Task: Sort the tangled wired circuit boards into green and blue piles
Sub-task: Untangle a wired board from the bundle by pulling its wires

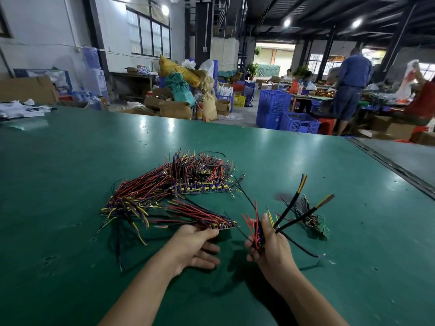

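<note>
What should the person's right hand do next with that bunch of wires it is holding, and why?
Probably carry it left and lay it on the blue pile. The board gripped in the right hand looks blue, though wires hide most of it, and the green boards lie apart on the right. The left hand rests open by the blue pile's near edge.

Both bare forearms come in from the lower edge and lean toward each other. The left hand (196, 247) is turned with its palm to the right, the fingers loosely straight and a little spread. The right hand (267, 249) has its fingers curled round a small blue circuit board with red and black wires (259, 235), and its thumb points up.
</note>
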Demonstrator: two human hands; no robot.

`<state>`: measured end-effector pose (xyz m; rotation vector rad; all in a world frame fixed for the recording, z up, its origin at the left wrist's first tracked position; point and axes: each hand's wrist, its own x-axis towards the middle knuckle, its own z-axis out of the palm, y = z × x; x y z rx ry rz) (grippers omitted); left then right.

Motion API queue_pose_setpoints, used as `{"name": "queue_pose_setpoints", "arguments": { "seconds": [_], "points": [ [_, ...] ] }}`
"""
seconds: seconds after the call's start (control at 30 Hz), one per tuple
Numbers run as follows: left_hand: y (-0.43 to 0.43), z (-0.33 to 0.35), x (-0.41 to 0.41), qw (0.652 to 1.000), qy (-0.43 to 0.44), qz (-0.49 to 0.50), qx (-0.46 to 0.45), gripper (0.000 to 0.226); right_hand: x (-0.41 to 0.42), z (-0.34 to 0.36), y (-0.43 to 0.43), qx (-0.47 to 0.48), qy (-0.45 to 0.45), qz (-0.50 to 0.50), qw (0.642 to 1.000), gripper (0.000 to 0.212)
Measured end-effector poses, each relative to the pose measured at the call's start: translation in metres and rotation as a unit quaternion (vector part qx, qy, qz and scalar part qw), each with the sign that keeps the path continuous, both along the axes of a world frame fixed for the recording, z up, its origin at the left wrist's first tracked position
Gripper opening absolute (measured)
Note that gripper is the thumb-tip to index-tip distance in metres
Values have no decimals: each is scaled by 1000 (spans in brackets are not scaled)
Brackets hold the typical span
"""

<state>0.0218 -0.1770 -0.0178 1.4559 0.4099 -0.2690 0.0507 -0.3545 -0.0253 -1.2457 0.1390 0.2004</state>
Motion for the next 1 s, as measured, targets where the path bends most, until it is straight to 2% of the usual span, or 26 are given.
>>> {"name": "queue_pose_setpoints", "arguments": {
  "seconds": [0.1, 0.2, 0.27, 0.37, 0.47, 0.53, 0.7, 0.87, 1.0],
  "points": [
    [5, -5, 1, 987, -10, 21, 159, 43, -1, -1, -1, 1, 0, 0, 1000, 45],
    [10, -4, -5, 959, -47, -41, 276, 49, 0, -3, -1, -6, -6, 1, 1000, 45],
    [3, -1, -8, 967, -87, -86, 223, 46, 0, -4, -2, -22, -13, 6, 1000, 43],
    [-15, 1, -10, 982, -150, -63, 99, 37, -4, -1, -2, -51, -31, 41, 997, 50],
    [-26, -3, -13, 971, -209, -60, 96, 17, -9, 2, -2, -69, -54, 99, 991, 63],
    [-30, -3, -17, 968, -222, -80, 89, 6, -13, 6, -4, -93, -89, 160, 979, 57],
    [-31, 5, -22, 964, -225, -139, 8, 25, -21, 20, -9, -133, -140, 281, 940, 32],
    [-35, 7, -26, 959, -251, -132, 8, 39, -16, 24, -20, -162, -145, 310, 925, 47],
    [-37, 3, -24, 956, -275, -101, -15, 23, -16, 20, -20, -138, -116, 293, 939, 54]
  ]
}}
